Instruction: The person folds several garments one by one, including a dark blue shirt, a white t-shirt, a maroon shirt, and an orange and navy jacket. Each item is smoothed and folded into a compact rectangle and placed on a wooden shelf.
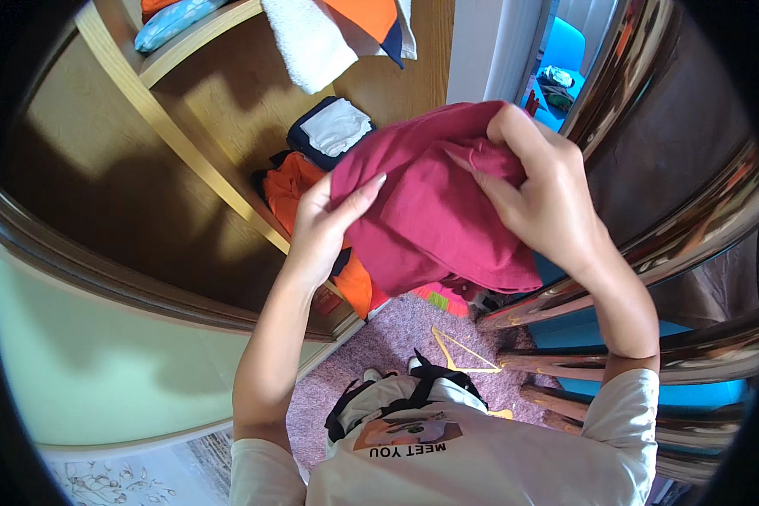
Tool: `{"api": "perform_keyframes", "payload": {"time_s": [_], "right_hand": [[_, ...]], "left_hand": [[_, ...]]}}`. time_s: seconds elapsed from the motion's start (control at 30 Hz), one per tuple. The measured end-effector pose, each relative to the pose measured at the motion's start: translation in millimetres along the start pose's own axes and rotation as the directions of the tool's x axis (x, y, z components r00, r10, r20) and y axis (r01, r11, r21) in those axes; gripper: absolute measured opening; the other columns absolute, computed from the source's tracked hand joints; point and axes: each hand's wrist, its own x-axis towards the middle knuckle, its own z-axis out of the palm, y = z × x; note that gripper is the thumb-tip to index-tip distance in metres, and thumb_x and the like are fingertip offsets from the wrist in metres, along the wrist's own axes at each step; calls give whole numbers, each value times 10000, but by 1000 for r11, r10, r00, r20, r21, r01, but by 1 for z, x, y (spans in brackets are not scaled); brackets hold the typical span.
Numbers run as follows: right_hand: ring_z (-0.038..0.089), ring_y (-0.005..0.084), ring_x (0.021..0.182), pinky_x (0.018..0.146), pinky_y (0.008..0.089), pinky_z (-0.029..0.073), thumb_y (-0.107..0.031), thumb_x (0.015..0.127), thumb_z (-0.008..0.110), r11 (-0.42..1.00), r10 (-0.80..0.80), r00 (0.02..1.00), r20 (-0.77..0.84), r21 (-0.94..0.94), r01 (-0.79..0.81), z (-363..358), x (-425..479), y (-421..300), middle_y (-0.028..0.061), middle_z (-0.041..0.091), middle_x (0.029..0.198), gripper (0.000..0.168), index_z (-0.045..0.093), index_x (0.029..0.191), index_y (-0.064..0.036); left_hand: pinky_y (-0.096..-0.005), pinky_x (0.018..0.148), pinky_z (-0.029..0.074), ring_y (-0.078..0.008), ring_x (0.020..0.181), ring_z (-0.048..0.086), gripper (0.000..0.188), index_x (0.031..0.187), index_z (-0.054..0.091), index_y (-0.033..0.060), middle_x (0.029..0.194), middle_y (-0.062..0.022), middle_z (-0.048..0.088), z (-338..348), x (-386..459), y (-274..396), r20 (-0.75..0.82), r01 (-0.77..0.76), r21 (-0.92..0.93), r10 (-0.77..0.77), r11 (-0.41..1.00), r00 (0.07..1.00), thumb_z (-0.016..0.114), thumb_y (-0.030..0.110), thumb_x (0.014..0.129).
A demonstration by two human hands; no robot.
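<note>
A dark pink cloth garment [443, 215] is spread between both hands in front of me. My left hand [338, 215] grips its left edge, thumb lying on top of the fabric. At its upper right, my right hand [537, 171] pinches a bunched fold, with the thumb pushed against the cloth. Beyond the garment, inside a wooden cabinet, lies a folded dark blue cloth [300, 136] with a white cloth [336, 128] on top. Orange clothing [289, 190] is heaped beside that stack, partly hidden behind my left hand and the garment.
A white towel [310, 47] and orange cloth hang over the cabinet's upper shelf [196, 38]. On the carpet [379, 341] lies a yellow clothes hanger [458, 354]. Shiny metal rails [632, 360] stand close at my right. A blue chair [563, 44] holding cloth is farther off.
</note>
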Motion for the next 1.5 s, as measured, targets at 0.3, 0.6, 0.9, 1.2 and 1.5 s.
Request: {"api": "perform_keyframes", "payload": {"time_s": [0.3,0.6,0.9,1.2,1.5], "right_hand": [[547,359,982,786,350,482,103,706,535,969,-97,992,76,233,77,-1,14,8,201,535,1104,518,416,1181,-64],[604,292,811,677,336,518,147,636,519,998,-66,988,-143,-18,64,12,5,-2,126,585,935,714,401,1276,-145],[441,290,1160,941,326,400,160,677,539,972,-73,993,-89,218,91,5,10,-10,137,382,1329,737,317,1328,-103],[350,225,1222,959,333,392,96,713,613,954,-91,996,-5,288,88,-17,32,-17,114,182,1424,790,202,1368,-67],[568,395,877,800,416,470,-53,759,588,956,292,937,191,-80,-281,8,7,19,261,514,991,701,226,1345,-180]], "left_hand": [[-406,1007,289,-219,1217,372,625,1310,277,73,1300,-79,397,-15,0,-29,388,301,-598,-61,743,920,599,158,780],[-327,945,370,-209,1062,496,743,1262,209,-50,1194,-175,442,26,-15,-8,22,176,-389,-182,904,983,702,120,733],[-369,969,349,-195,1107,487,630,1234,402,-8,1210,-89,502,-10,-7,-45,490,566,-579,-304,588,817,629,369,784],[-382,992,322,-229,1150,449,690,1274,382,39,1290,-102,434,20,14,-146,400,472,-620,-264,627,877,366,577,842],[-383,992,321,-230,1151,449,677,1272,385,40,1290,-103,434,36,-1,-143,440,453,-684,-172,571,881,359,568,848]]}}
